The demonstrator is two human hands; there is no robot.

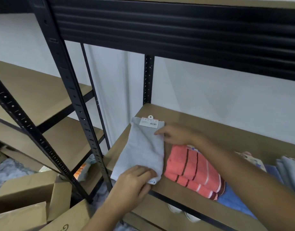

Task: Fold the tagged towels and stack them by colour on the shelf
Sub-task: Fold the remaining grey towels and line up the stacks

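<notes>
Black steel racking with brown boards stands against a white wall. On the shelf (203,124) the grey towel (143,150) lies with its long axis running away from the person, and its tag (149,122) is at the far end, beyond both hands. The left hand (135,182) grips the near end, fingers (147,171) curled over it. The right hand (175,135) presses closed, straight fingers on the towel's right edge. Folding the near end up toward the tag looks like the left hand's job.

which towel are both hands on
The plain grey towel at the shelf's left end: left hand on its near corner, right hand at its right edge. The striped coral towel beside it has neither.
</notes>
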